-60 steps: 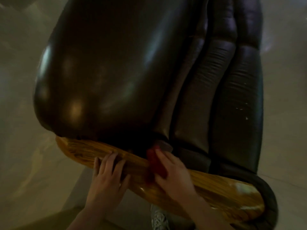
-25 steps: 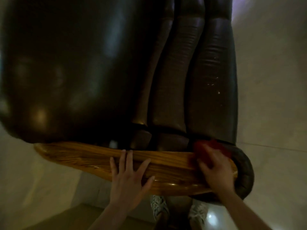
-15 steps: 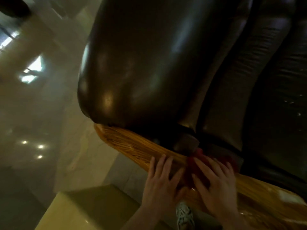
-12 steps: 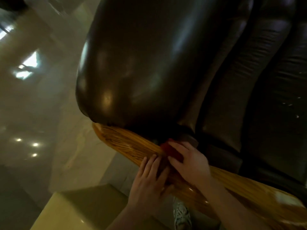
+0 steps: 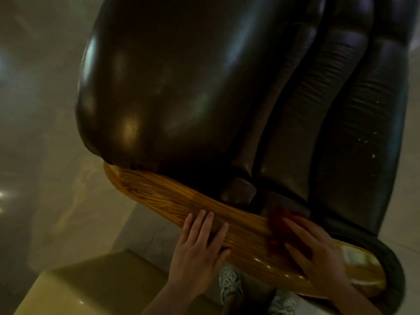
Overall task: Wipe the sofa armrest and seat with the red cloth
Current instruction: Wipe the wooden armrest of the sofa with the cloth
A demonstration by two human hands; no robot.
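A glossy wooden armrest (image 5: 159, 196) runs from the left centre down to the lower right, along the near side of a dark leather sofa. Its rounded seat cushion (image 5: 181, 87) fills the upper middle. My right hand (image 5: 318, 255) lies flat on the armrest with its fingers spread, pressing the red cloth (image 5: 276, 233) against the wood. Most of the cloth is hidden under the palm. My left hand (image 5: 200, 251) rests flat on the armrest a little to the left, holding nothing.
The ribbed leather backrest (image 5: 354, 114) stands at the right. Pale polished floor (image 5: 41, 133) lies to the left. A beige block (image 5: 95, 287) sits at the lower left. My white shoes (image 5: 230, 283) show below the armrest.
My right hand has slid the red cloth along the armrest toward the lower right, away from my left hand. The left hand has stayed pressed on the wood.
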